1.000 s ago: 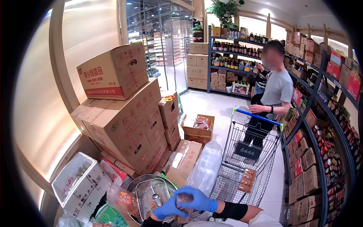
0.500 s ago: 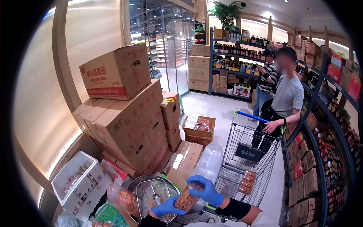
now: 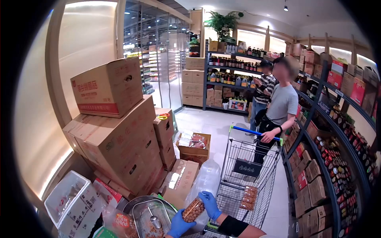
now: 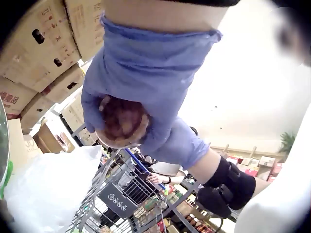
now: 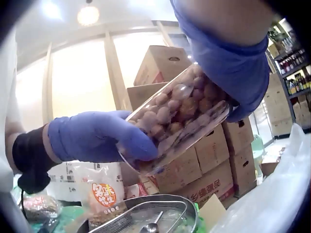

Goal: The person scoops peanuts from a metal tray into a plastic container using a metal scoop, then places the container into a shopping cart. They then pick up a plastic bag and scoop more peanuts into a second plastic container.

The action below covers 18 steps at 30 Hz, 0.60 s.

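A clear plastic jar of round brown nuts (image 3: 193,210) is held tilted between both blue-gloved hands. My left hand (image 3: 180,225) grips its lower end, and my right hand (image 3: 210,205) grips its upper end. In the right wrist view the jar (image 5: 177,114) lies slanted, with the left hand (image 5: 99,137) curled round one end and the right hand (image 5: 231,68) round the other. The left wrist view shows the round end of the jar (image 4: 124,122) within the left hand (image 4: 141,77).
A metal basket (image 3: 135,214) with a scoop (image 3: 155,222) stands left of the hands. A shopping cart (image 3: 260,174) holds a packet of nuts (image 3: 249,198). Stacked cartons (image 3: 119,146), a foam box (image 3: 81,204) and shelves surround the area. Two people stand beyond the cart.
The hands have shifted from covering the jar to gripping its two ends, so more of it shows. The head view has turned. The person in grey now has a hand on the cart handle.
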Each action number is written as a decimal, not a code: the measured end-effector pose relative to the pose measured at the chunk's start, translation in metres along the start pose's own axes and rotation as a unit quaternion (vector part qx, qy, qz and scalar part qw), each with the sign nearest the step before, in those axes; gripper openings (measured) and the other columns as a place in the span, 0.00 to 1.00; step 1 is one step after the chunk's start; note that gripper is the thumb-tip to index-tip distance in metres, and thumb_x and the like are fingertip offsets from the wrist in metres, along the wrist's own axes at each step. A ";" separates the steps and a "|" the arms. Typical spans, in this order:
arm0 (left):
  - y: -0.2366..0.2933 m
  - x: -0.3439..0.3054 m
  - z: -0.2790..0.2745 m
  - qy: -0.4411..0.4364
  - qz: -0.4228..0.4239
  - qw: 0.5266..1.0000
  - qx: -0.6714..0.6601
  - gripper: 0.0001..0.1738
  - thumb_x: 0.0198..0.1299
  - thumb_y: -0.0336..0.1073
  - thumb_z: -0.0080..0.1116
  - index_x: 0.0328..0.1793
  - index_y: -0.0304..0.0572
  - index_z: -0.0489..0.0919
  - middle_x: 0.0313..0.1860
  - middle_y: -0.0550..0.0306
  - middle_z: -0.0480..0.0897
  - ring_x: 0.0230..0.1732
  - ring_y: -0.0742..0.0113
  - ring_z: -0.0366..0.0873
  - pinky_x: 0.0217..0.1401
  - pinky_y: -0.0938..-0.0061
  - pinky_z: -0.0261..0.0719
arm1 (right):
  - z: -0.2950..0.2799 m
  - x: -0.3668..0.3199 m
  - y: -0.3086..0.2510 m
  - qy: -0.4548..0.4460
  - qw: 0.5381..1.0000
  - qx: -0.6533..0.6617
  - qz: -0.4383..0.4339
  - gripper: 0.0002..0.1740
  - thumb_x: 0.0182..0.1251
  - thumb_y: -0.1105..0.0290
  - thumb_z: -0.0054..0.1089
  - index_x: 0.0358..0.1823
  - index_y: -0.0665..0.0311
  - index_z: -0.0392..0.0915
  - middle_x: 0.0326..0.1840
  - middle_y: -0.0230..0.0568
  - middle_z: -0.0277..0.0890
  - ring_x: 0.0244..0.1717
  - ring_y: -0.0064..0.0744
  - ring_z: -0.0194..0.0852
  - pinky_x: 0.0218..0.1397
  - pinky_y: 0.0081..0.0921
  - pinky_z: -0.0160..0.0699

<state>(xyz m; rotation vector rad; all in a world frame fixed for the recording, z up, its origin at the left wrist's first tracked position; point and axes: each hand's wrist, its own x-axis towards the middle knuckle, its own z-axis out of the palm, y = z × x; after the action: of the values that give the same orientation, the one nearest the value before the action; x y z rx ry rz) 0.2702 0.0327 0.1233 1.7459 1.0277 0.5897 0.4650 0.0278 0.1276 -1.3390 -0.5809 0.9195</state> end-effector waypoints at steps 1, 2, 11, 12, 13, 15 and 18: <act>-0.006 0.004 0.004 0.024 0.019 1.000 -0.004 0.50 0.29 0.46 0.81 0.60 0.33 0.69 0.50 0.46 0.79 0.50 0.58 0.80 0.55 0.66 0.78 | -0.001 -0.002 0.005 0.007 1.000 0.001 -0.001 0.33 0.61 0.51 0.67 0.60 0.66 0.70 0.48 0.39 0.75 0.48 0.27 0.73 0.50 0.23 0.75; -0.010 0.008 0.009 0.049 0.038 0.998 -0.009 0.50 0.28 0.45 0.80 0.60 0.33 0.70 0.49 0.44 0.79 0.50 0.54 0.79 0.55 0.64 0.78 | 0.000 -0.008 0.004 0.043 0.997 0.044 0.046 0.30 0.63 0.52 0.64 0.59 0.65 0.70 0.48 0.37 0.75 0.47 0.27 0.74 0.50 0.24 0.76; -0.021 0.029 0.058 0.060 0.110 0.984 0.128 0.47 0.29 0.39 0.76 0.61 0.35 0.68 0.51 0.40 0.73 0.53 0.43 0.72 0.58 0.56 0.73 | -0.052 0.002 0.048 0.016 0.929 0.279 0.240 0.18 0.65 0.53 0.61 0.44 0.60 0.77 0.43 0.36 0.79 0.42 0.30 0.80 0.42 0.26 0.82; -0.013 0.030 0.062 0.044 0.108 0.984 0.133 0.45 0.31 0.38 0.74 0.61 0.35 0.68 0.52 0.39 0.72 0.54 0.42 0.71 0.57 0.56 0.73 | -0.056 0.006 0.057 0.009 0.929 0.277 0.245 0.18 0.65 0.53 0.61 0.44 0.60 0.77 0.43 0.36 0.79 0.42 0.30 0.80 0.42 0.26 0.82; -0.019 0.034 0.070 0.042 0.137 0.977 0.158 0.44 0.33 0.37 0.73 0.62 0.37 0.68 0.51 0.39 0.72 0.52 0.40 0.71 0.55 0.56 0.74 | -0.061 0.013 0.065 0.069 0.943 0.239 0.222 0.15 0.62 0.56 0.65 0.38 0.61 0.79 0.37 0.35 0.79 0.36 0.27 0.78 0.40 0.25 0.81; -0.032 0.040 0.091 0.057 0.134 0.977 0.157 0.44 0.33 0.37 0.73 0.62 0.37 0.68 0.51 0.38 0.72 0.52 0.40 0.71 0.55 0.55 0.74 | -0.067 0.020 0.061 0.150 0.953 0.176 0.196 0.12 0.58 0.61 0.68 0.28 0.63 0.80 0.28 0.34 0.78 0.28 0.25 0.76 0.35 0.24 0.77; -0.027 0.048 0.107 0.038 0.094 0.983 0.151 0.46 0.35 0.39 0.74 0.64 0.38 0.67 0.52 0.37 0.72 0.53 0.39 0.71 0.57 0.54 0.72 | -0.082 0.030 0.053 0.124 0.958 0.192 0.173 0.12 0.58 0.61 0.69 0.29 0.63 0.81 0.27 0.34 0.78 0.28 0.26 0.77 0.35 0.24 0.78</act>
<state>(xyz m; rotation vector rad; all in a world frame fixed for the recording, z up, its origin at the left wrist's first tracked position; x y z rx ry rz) 0.3669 0.0237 0.0528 2.1182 1.0540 0.6487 0.5354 0.0056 0.0572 -1.1905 0.0348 1.0617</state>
